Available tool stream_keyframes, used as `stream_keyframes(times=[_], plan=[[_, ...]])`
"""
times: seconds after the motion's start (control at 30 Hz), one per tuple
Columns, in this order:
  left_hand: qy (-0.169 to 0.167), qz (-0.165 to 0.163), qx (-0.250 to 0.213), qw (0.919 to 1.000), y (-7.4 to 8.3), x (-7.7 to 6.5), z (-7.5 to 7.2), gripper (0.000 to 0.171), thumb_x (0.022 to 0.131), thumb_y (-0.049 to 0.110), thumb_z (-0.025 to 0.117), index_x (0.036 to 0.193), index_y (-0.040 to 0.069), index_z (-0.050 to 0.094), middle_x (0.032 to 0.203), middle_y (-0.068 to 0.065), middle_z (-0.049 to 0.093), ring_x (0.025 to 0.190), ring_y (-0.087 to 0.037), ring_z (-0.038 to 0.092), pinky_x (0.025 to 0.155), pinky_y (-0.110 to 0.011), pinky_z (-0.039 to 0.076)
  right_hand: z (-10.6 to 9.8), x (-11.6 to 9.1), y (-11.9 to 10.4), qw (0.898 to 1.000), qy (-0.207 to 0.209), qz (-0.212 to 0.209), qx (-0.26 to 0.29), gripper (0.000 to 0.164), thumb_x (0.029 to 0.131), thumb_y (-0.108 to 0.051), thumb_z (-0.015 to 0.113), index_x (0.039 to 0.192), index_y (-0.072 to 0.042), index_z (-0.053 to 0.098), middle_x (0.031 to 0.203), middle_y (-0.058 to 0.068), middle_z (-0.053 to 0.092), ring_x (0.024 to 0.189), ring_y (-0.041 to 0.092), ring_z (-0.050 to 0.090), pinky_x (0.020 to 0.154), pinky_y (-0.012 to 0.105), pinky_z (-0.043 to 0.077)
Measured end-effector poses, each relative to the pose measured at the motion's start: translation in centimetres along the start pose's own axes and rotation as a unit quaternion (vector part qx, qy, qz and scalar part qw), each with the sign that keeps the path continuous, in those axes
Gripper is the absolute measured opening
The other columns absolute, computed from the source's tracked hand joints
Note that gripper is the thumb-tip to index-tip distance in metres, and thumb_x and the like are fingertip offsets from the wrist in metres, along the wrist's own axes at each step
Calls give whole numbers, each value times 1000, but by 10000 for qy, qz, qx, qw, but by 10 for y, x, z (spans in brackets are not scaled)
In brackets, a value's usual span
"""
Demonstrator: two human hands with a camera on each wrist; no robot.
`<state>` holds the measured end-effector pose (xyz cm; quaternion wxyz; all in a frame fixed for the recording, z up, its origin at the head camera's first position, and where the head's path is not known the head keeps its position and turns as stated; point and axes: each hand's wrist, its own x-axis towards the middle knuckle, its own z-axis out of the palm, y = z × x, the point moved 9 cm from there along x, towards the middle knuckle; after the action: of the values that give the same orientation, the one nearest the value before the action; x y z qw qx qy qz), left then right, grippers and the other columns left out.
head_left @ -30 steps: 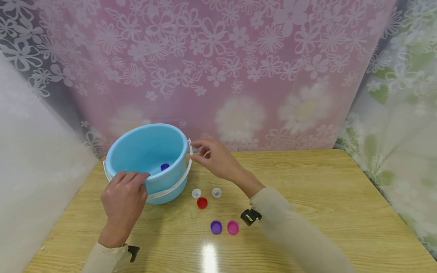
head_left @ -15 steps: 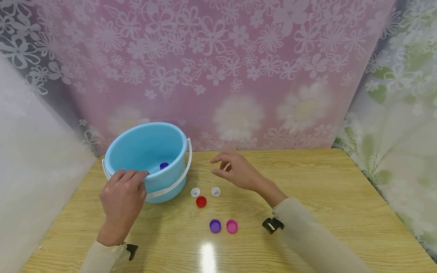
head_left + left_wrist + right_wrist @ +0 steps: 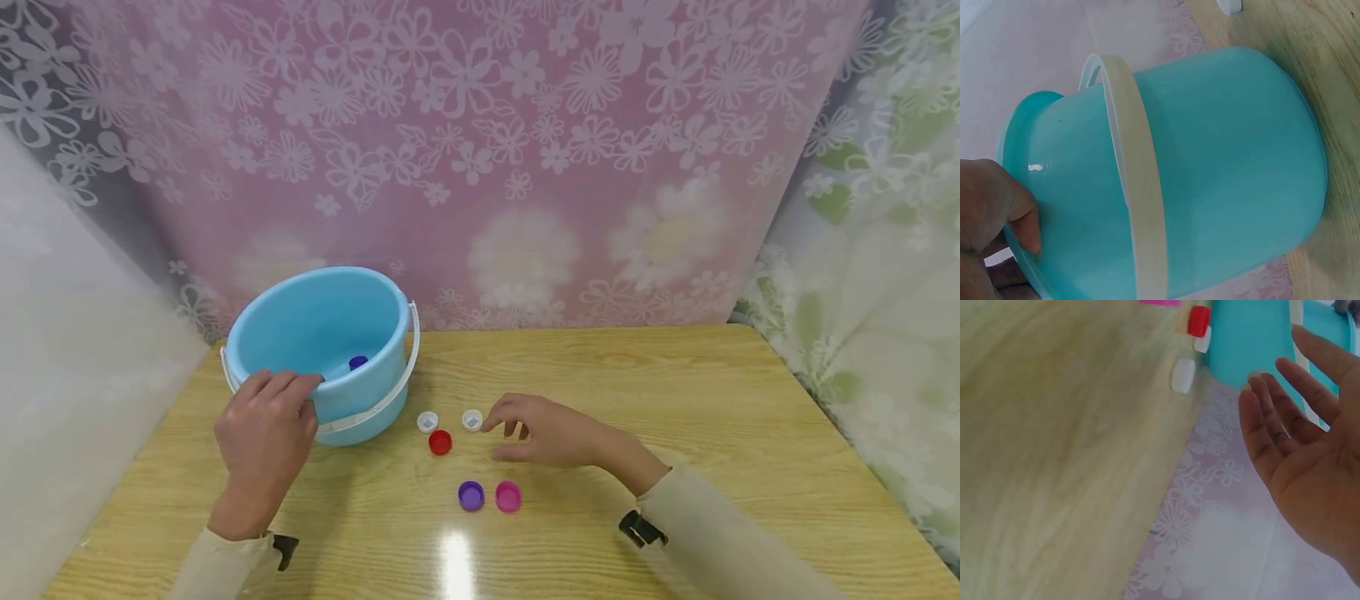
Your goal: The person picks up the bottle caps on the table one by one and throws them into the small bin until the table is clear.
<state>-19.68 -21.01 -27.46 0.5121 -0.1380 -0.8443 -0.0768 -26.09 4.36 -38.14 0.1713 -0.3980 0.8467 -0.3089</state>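
Observation:
A light blue bucket stands tilted-looking at the left of the table, its white handle hanging down the near side. My left hand grips the bucket's near rim; in the left wrist view the thumb lies outside the rim. A dark purple cap lies inside. Right of the bucket are two white caps and a red cap. Closer to me lie a purple cap and a pink cap. My right hand, fingers loosely bent and holding nothing, hovers just right of the right white cap.
The wooden table reaches back to a pink flowered curtain. A pale curtain with green leaves hangs along the right side, and a white sheet along the left.
My right hand has come away from the bucket's handle, moving right and then down toward me, beside the right white cap. My left hand stays on the rim.

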Motion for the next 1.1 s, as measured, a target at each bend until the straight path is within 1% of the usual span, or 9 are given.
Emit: stream_keyframes(times=[0.1,0.23,0.43,0.5,0.7,0.87,1.1], plan=[[79,-30,-37,10000,0,2,-1,30,73,-8,49,82,5,74,75,-9,68,73,-31,61,46,-45,48,14,-6,4,9997,-246,8,-39,33,90,-30,66,119,-14,64,117,-6,54,99,18,58,82,29,50],[70,-37,-64,9999,0,3,-1,30,73,-8,48,82,5,74,75,-9,68,74,-31,61,45,-45,48,30,-12,10,9990,-414,72,-154,38,87,-31,69,120,-13,64,115,-6,55,92,12,56,78,25,48],[65,-4,-76,9999,2,2,-2,30,74,-8,49,82,5,74,75,-9,68,73,-31,61,46,-45,47,48,-19,16,9970,-541,38,-551,40,85,-32,72,121,-15,64,113,-10,54,94,2,52,84,22,46],[79,8,-73,9999,2,2,-2,31,73,-8,48,82,5,74,74,-9,67,73,-31,61,46,-45,48,50,-21,16,9964,-471,28,-706,39,84,-31,72,119,-17,65,113,-11,53,94,1,52,85,22,46],[75,10,-57,10000,2,2,-2,31,74,-8,48,82,5,74,75,-9,68,74,-31,61,47,-45,49,52,-23,13,9947,-325,20,-976,32,84,-29,72,114,-21,66,107,-13,52,88,0,51,77,20,46],[66,-15,-42,10000,1,1,-2,32,74,-7,46,82,5,74,74,-9,68,74,-31,61,48,-44,48,53,-24,10,9953,-300,-97,-921,24,87,-23,70,110,-19,67,102,-13,53,85,2,51,74,17,45],[45,-35,-32,10000,1,0,-1,31,73,-8,47,82,5,74,74,-9,68,74,-31,61,47,-44,48,54,-25,12,9960,-196,-273,-830,22,88,-22,69,110,-19,67,103,-13,55,87,2,51,78,18,45]])
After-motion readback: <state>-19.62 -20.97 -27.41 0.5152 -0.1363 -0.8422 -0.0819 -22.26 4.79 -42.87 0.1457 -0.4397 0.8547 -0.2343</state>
